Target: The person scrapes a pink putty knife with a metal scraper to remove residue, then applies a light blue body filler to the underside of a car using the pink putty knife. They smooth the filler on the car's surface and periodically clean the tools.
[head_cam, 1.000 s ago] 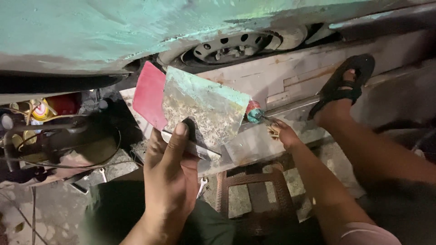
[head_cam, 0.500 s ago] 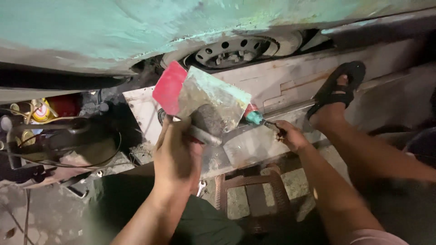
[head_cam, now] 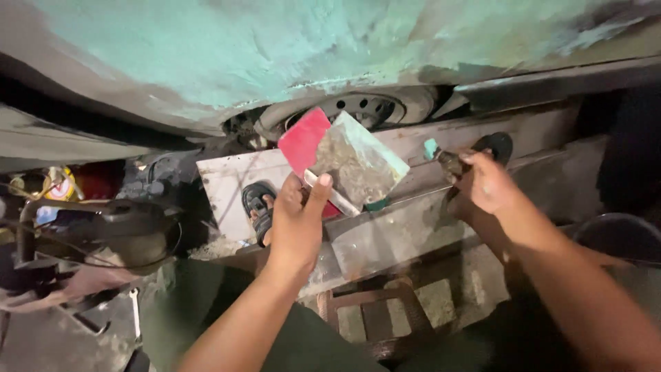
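Since the earlier frame the right hand [head_cam: 485, 182] has lifted clear of the board, fingers curled around a small teal-tipped tool [head_cam: 441, 157]. The left hand [head_cam: 297, 220] pinches the putty-smeared mixing plate [head_cam: 358, 165] and red spreader [head_cam: 303, 141] below the teal car panel [head_cam: 275, 55]; keeping the plate level and steady should help.

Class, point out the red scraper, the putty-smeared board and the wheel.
red scraper [head_cam: 301, 140], head view, on its bare red blade.
putty-smeared board [head_cam: 358, 165], head view, on its grey-smeared middle.
wheel [head_cam: 365, 108], head view, on the hub with holes.
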